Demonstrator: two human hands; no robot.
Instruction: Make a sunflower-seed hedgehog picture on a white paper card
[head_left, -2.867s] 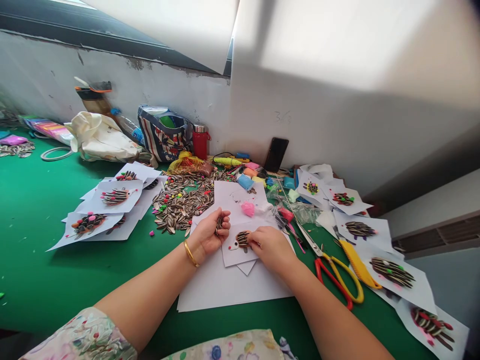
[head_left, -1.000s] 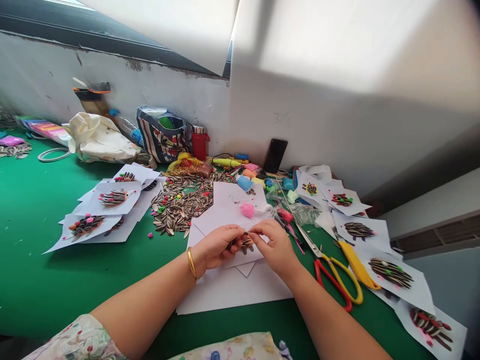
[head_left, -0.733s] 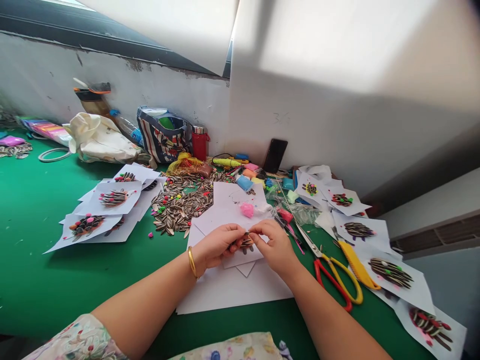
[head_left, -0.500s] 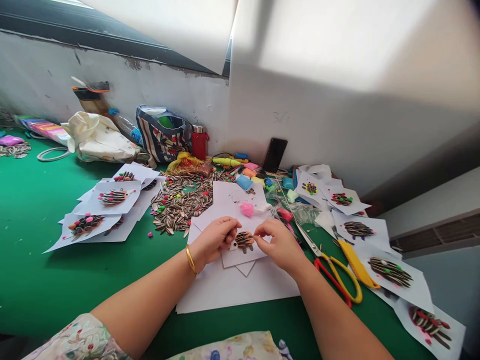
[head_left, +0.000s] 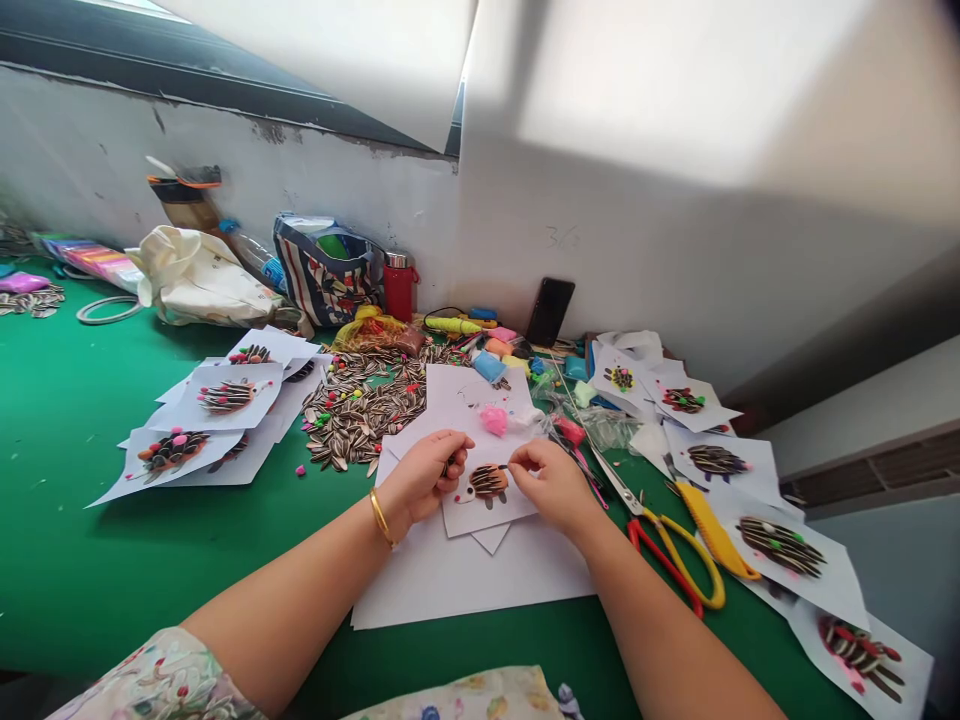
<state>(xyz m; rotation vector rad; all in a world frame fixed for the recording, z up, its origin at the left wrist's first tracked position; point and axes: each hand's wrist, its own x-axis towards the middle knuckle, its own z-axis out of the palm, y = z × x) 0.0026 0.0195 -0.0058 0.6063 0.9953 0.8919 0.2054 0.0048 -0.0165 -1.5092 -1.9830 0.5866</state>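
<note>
On a small white card lies a hedgehog figure of orange clay with striped sunflower seeds stuck in its back, dark feet and a small red nose. My right hand pinches a dark sunflower seed at the hedgehog's right end. Curled beside the card's left edge, my left hand is closed around a few dark sunflower seeds, mostly hidden by the fingers. Beneath the card are larger white sheets. A lump of pink clay sits just beyond it.
Loose sunflower seeds are heaped at the back left. Finished hedgehog cards lie in a left stack and a right row. Scissors and a yellow-handled tool lie right of my right hand. A phone leans on the wall.
My left hand has drawn slightly left, uncovering the hedgehog's face and red nose. My right hand stays at the figure's right end, where the pinched seed now shows.
</note>
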